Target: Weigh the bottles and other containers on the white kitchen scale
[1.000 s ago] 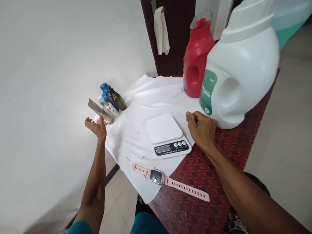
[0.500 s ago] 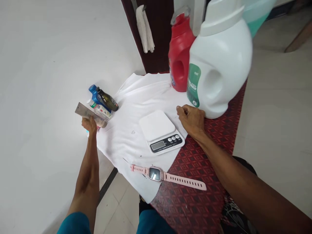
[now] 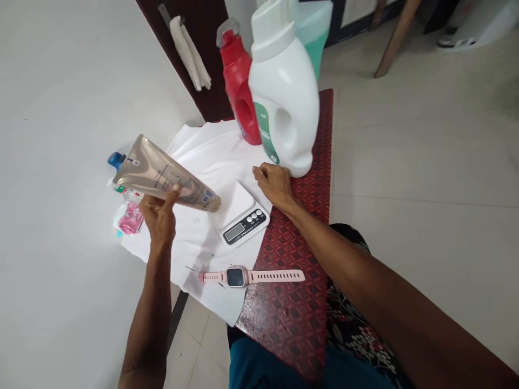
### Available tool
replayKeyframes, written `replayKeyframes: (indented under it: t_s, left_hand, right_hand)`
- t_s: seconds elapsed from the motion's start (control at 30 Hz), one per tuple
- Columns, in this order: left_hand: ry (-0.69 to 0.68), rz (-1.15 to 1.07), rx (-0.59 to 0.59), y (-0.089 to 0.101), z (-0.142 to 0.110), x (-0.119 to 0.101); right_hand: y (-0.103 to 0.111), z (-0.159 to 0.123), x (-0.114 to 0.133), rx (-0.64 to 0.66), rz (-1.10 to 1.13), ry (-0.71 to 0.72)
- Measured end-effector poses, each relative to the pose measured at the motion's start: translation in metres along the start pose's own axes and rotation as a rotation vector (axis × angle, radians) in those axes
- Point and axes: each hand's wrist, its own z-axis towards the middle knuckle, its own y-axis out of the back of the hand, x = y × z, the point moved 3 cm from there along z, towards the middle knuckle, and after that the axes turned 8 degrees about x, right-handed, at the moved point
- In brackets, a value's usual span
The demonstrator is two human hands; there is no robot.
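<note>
My left hand (image 3: pixel 160 219) is closed around a gold-beige squeeze tube (image 3: pixel 166 175), raised above the white cloth with its capped end pointing right. That cap overlaps the edge of a white digital kitchen scale (image 3: pixel 245 227) in view; whether they touch I cannot tell. My right hand (image 3: pixel 273 183) rests with curled fingers beside the scale, near the foot of a large white detergent jug (image 3: pixel 286 92); if anything is in it, that is hidden. A pink-strapped smartwatch (image 3: pixel 235 276) lies in front of the scale.
A red jug (image 3: pixel 241 81) and a green-liquid container (image 3: pixel 316 38) stand behind. Left of the cloth (image 3: pixel 206 146) are a blue-capped bottle (image 3: pixel 116 159), a clear bottle (image 3: pixel 132 194) and a pink packet (image 3: pixel 132 218), partly hidden by the tube. A wall (image 3: pixel 60 162) borders the left side.
My left hand has lifted the tube away from the bottles and brought it right and closer, towards the scale. The view has shifted to the right. My right hand stays beside the white jug.
</note>
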Motion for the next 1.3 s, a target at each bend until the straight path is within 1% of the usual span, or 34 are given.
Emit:
replayKeyframes:
  t_s: [0.07,0.1,0.13,0.2,0.3,0.4,0.53,0.67,0.77,0.87,0.9,0.97,1.03,1.1,1.2,1.3]
  left_hand:
    - [-0.010,-0.022,0.092,-0.028,-0.006,-0.009]
    - [-0.014,-0.029,0.127,-0.038,-0.007,-0.011]
    - [-0.017,-0.030,0.151,-0.046,-0.008,-0.013]
    - [-0.032,-0.012,0.158,-0.054,-0.008,-0.016]
    - [-0.067,0.079,0.172,-0.059,-0.006,-0.021]
    - [-0.062,0.144,0.240,-0.062,-0.007,-0.023]
    - [-0.020,0.083,0.286,-0.061,-0.013,-0.022]
    - [-0.055,0.062,0.276,-0.053,-0.015,-0.025]
    - [-0.031,0.153,0.265,-0.050,-0.014,-0.027]
    - [0.037,0.239,0.269,-0.053,-0.010,-0.025]
    - [0.043,0.242,0.263,-0.055,-0.006,-0.024]
    - [0.013,0.227,0.218,-0.061,0.006,-0.021]
    - [-0.038,0.203,0.160,-0.071,0.024,-0.016]
    - [-0.075,0.161,0.147,-0.087,0.047,-0.008]
    - [-0.068,0.073,0.225,-0.124,0.080,0.009]
    - [-0.025,0.040,0.295,-0.164,0.101,0.025]
  right_hand:
    - [0.002,-0.001,0.002,-0.002,-0.002,0.009]
    - [0.002,-0.001,0.003,-0.001,-0.008,0.008]
    - [0.003,-0.001,0.004,0.005,-0.016,0.005]
    - [0.004,-0.001,0.006,0.023,-0.031,-0.009]
    - [0.005,-0.002,0.010,0.051,-0.064,-0.030]
    - [0.006,-0.003,0.012,0.058,-0.106,-0.041]
    - [0.008,-0.003,0.013,0.074,-0.116,-0.033]
    - [0.009,-0.004,0.014,0.083,-0.117,-0.033]
    - [0.009,-0.004,0.015,0.095,-0.119,-0.047]
    - [0.010,-0.005,0.016,0.109,-0.135,-0.062]
    - [0.010,-0.005,0.017,0.114,-0.142,-0.064]
    - [0.011,-0.005,0.018,0.122,-0.155,-0.066]
    - [0.012,-0.005,0.019,0.126,-0.166,-0.068]
    - [0.013,-0.006,0.021,0.126,-0.182,-0.065]
    - [0.015,-0.007,0.024,0.124,-0.207,-0.054]
    - [0.016,-0.009,0.025,0.114,-0.228,-0.052]
